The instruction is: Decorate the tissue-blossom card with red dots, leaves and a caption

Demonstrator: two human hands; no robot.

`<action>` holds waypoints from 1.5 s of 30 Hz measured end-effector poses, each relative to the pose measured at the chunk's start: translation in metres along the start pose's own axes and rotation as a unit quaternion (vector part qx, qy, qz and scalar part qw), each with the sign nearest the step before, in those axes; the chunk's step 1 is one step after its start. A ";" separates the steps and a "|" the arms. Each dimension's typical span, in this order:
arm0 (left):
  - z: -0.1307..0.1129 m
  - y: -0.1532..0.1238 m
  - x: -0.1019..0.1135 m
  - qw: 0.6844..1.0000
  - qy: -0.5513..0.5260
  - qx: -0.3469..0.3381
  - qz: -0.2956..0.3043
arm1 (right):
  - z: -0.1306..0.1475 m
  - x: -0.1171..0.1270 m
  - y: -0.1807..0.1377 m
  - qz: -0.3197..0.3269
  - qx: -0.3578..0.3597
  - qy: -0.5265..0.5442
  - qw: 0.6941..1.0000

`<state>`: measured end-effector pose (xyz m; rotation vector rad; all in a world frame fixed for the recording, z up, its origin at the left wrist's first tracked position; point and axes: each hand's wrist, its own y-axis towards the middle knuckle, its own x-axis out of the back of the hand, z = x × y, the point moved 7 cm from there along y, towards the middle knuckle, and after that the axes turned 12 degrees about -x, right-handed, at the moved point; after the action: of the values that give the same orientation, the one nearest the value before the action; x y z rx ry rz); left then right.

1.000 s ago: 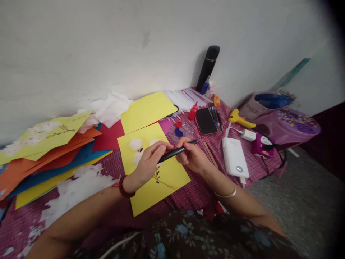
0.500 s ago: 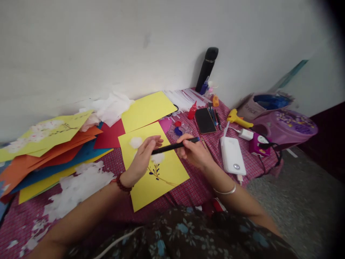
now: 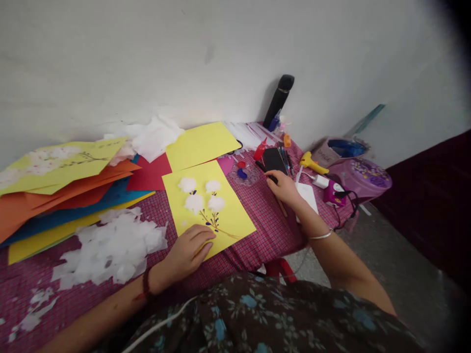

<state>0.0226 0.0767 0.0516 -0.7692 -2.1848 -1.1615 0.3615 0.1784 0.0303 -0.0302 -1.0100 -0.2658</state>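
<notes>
My left hand (image 3: 190,249) lies flat on the lower left of a yellow sheet (image 3: 235,215), its fingers stretched out and holding nothing. On that sheet, fluffy white tufts (image 3: 194,203) sit above a drawn brown branch (image 3: 224,231) with dark blue leaf marks. To the right of the sheet, my right hand (image 3: 285,189) is closed around a black pen (image 3: 260,166), low over the tablecloth beside the phone (image 3: 275,160). Part of the pen is hidden by the fingers. A thin brown stick, perhaps a brush (image 3: 282,208), lies below that hand.
White paper scraps (image 3: 110,245) and stacked coloured sheets (image 3: 73,215) cover the left side. A paint palette (image 3: 248,177), red bottle (image 3: 260,148), yellow glue gun (image 3: 312,163), white power bank (image 3: 308,196) and purple socket box (image 3: 334,193) stand right. A black flask (image 3: 278,100) leans at the wall.
Both hands held the black pen over the sheet. Now my left hand has let go and rests on the paper; my right has carried the pen rightward to the phone, uncovering the tufts.
</notes>
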 end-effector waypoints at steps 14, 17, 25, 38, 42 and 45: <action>-0.029 -0.011 -0.016 0.989 0.063 -0.096 0.094 | 0.007 0.005 -0.040 0.032 -0.042 -0.230 0.972; -0.033 -0.013 -0.024 0.981 0.070 -0.118 0.140 | -0.001 0.001 -0.057 0.091 -0.069 -0.306 0.945; -0.041 -0.021 -0.037 0.970 0.079 -0.133 0.187 | 0.004 -0.005 -0.069 0.085 -0.072 -0.337 0.935; -0.040 -0.032 -0.047 0.969 0.097 -0.143 0.178 | -0.011 -0.008 -0.063 0.082 -0.149 -0.291 0.941; -0.038 -0.032 -0.049 0.968 0.096 -0.139 0.187 | -0.017 -0.007 -0.064 0.091 -0.182 -0.262 0.943; -0.037 -0.031 -0.049 0.968 0.095 -0.137 0.186 | -0.018 -0.006 -0.065 0.082 -0.185 -0.241 0.949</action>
<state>0.0415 0.0193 0.0188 -1.0808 -1.6529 -1.2910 0.3582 0.1141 0.0097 -0.5405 -1.4231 -0.2988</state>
